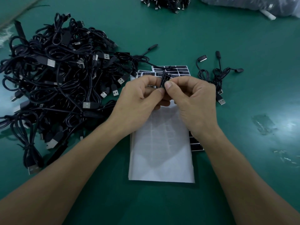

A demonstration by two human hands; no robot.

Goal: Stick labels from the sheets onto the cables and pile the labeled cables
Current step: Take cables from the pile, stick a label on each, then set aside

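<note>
- pinching a black label [165, 80] between them, the left hand [142, 95] and right hand [194, 98] meet mid-frame, just above the sheets [177, 70] on the green worktop [113, 200].
- fingers: each thumb and forefinger is pressed onto the label's lower end, with the thumb tips almost touching. the other fingers curl underneath, partly hidden.
- the label stands nearly upright in the picture, its long axis running up from the fingertips and leaning slightly right.
- it looks wrapped round a flat part of a cable [152, 63], but the fingers hide the join, so i cannot tell how far it is stuck down.
- that cable leaves the label's top end and trails up and left across the sheets.
- both hands are equally near. the next move is probably smoothing along the long axis, away from the thumbs.
- for piling, the big pile [56, 78] fills the left of the frame, nearer the left hand. a small pile [215, 75] lies just right of the right hand. which one is the labelled pile i cannot tell.
- white paper [162, 151] lies under the wrists, with more labels showing at its right edge.
- a clear bag [251, 5] at upper right holds dark contents, possibly cables, too blurred to say.
</note>
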